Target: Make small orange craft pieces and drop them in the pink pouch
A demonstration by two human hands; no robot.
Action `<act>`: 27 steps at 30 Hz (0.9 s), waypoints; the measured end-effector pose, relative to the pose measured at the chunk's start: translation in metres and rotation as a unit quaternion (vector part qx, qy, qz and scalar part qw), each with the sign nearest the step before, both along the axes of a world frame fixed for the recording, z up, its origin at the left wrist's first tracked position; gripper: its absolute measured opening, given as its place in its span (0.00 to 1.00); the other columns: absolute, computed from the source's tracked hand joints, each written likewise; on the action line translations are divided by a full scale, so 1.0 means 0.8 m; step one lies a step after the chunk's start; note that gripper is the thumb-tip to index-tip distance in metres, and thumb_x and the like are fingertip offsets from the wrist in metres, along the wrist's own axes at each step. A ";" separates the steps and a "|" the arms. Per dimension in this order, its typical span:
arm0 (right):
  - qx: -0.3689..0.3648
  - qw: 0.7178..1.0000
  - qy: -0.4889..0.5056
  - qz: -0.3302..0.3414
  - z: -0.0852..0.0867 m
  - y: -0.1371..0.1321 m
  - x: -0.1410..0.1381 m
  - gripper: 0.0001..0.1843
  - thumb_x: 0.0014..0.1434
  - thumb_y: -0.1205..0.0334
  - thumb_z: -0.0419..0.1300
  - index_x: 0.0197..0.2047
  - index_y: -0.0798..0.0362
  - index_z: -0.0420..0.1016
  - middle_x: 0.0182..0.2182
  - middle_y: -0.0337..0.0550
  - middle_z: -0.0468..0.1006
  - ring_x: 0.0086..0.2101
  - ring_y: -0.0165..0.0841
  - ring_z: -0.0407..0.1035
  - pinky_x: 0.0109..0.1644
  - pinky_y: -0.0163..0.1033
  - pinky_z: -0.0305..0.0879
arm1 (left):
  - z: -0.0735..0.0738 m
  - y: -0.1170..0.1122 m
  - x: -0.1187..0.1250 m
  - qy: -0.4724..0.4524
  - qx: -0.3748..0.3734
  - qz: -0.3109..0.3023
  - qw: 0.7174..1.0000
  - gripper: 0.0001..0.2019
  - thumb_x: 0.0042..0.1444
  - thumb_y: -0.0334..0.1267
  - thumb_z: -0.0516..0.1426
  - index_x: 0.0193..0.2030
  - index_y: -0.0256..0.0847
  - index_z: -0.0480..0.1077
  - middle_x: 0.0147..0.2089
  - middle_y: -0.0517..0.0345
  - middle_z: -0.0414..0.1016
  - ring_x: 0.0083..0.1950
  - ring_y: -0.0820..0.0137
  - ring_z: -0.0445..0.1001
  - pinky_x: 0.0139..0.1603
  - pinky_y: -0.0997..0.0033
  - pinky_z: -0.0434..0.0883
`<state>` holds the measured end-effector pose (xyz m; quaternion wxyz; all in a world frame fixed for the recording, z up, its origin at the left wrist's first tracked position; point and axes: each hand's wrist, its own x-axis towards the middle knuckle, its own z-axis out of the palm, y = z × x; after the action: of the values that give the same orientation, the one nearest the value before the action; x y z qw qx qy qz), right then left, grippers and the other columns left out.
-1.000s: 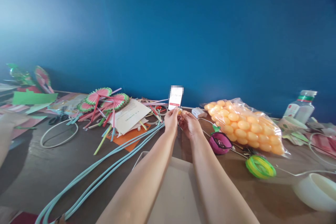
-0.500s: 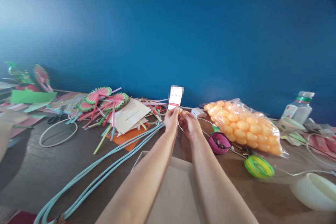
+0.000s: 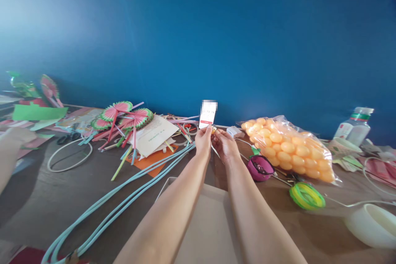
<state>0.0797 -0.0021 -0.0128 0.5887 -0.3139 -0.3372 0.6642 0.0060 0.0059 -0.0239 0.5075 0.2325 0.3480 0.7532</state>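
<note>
Both of my hands meet in front of me above the far end of a pale tray (image 3: 206,218). My left hand (image 3: 203,142) is closed, its thumb and finger pinching a tiny gold-coloured piece (image 3: 213,130). At the other side of that piece, the curled fingers of my right hand (image 3: 225,146) are pressed together. The piece is too small for its kind to be made out. Just behind my fingers a phone (image 3: 207,116) stands upright with a lit screen. A purple zippered pouch (image 3: 260,169) holding small dark bits lies right of my right wrist.
A clear bag of orange balls (image 3: 287,148) lies right, near a plastic bottle (image 3: 354,126), green-yellow rings (image 3: 307,196) and a white bowl (image 3: 373,225). Leftward are watermelon paper fans (image 3: 136,119), papers (image 3: 156,136) and light-blue tubes (image 3: 123,189). Another person's arm (image 3: 10,148) enters at left.
The view has shifted very slightly. My hands stay together at the small gold-coloured piece, with little visible movement, and the digits on the phone screen differ.
</note>
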 end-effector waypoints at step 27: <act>0.014 1.000 -0.019 -0.003 -0.005 0.002 -0.002 0.18 0.35 0.58 0.74 0.30 0.49 0.73 0.18 0.30 0.67 0.22 0.28 0.62 0.29 0.37 0.65 | 0.002 -0.005 0.000 0.025 -0.030 0.019 0.999 0.16 0.44 0.48 0.68 0.32 0.37 0.75 0.28 0.55 0.76 0.34 0.67 0.76 0.36 0.71 0.70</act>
<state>0.0778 -0.0006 -0.0165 0.5886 -0.3186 -0.3567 0.6517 0.0063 0.0022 -0.0226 0.4911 0.2292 0.3874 0.7458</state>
